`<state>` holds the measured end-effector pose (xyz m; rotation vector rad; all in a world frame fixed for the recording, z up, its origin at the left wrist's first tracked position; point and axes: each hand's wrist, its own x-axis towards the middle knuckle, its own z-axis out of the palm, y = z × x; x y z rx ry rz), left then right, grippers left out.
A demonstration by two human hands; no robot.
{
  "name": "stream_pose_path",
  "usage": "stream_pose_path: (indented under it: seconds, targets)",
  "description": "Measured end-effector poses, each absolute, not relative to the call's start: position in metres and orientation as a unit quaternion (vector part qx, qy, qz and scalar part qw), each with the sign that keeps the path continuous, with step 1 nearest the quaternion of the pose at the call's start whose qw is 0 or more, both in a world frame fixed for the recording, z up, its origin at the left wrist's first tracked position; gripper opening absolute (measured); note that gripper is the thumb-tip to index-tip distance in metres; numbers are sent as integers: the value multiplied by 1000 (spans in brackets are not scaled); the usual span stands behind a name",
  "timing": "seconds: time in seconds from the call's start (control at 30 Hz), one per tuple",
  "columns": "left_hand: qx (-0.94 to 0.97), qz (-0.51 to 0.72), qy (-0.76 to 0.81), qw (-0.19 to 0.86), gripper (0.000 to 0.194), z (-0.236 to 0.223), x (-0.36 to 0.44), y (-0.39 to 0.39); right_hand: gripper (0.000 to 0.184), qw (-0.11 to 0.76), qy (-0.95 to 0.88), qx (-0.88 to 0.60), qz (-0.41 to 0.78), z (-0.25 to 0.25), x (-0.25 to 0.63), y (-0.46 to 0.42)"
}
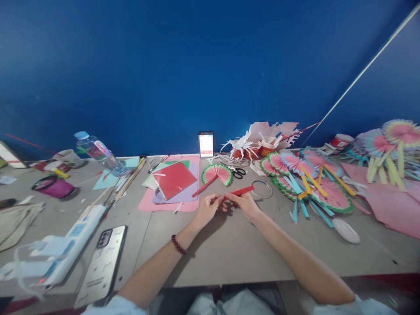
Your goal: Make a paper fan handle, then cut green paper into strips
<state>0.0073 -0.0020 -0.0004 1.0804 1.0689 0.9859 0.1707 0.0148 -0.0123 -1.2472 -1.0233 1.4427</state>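
Between my two hands is a narrow red paper strip (243,190), held just above the grey table. My left hand (210,209) pinches its left end, with a dark bead bracelet on the wrist. My right hand (244,204) grips it farther along, and the free end sticks out to the right. Just beyond my hands lies a pleated pink and green paper fan (224,174), with another red strip (204,186) slanting from it. Scissors with black handles (239,173) rest beside the fan. A roll of clear tape (262,189) lies right of my right hand.
Red paper (175,179) tops a stack of coloured sheets. Finished pleated fans (334,194) pile up at right, near a white computer mouse (346,231). At left are a power strip (77,240), a phone (103,262) and a water bottle (98,151). A lit screen (206,145) stands against the blue wall.
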Motion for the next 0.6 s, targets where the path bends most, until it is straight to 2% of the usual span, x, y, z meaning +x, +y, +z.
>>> stream_pose_path:
  seconds: [0.37, 0.6]
  targets:
    - [488, 419, 473, 602, 47, 9, 1, 3, 48, 531, -343, -530, 565, -9, 174, 22]
    - [471, 448, 487, 583, 48, 3, -5, 10, 45, 562, -291, -494, 596, -7, 181, 29]
